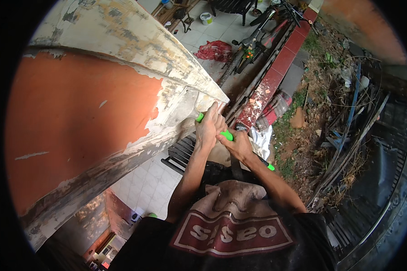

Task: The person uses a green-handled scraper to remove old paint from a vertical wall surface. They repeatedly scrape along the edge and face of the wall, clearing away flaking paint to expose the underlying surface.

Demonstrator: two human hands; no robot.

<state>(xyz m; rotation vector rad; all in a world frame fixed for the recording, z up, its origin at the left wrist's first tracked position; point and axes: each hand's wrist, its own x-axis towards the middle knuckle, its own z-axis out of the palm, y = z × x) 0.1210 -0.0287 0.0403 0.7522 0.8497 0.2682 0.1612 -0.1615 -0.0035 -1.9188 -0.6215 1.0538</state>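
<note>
A long-handled scraper with a broad flat blade [181, 107] lies against the edge of a painted beam [84, 111]. Its handle [227, 135] is bright green and black. My left hand [208, 125] grips the handle close to the blade, thumb pointing up along it. Further back, my right hand [238, 144] is wrapped around the same handle, whose green-tipped end [270, 166] sticks out past my right forearm. Orange paint covers much of the beam, and around the blade it gives way to a ragged, whitish bare strip.
Below runs a red-tiled ledge [285, 61] strewn with paint flakes. Beside it stand a bicycle [247, 50], a red plastic bag [214, 51] and a white tub [206, 18] on pale floor tiles. A dark slatted bench [181, 152] is under my arms. Scrap wood [352, 135] lies at right.
</note>
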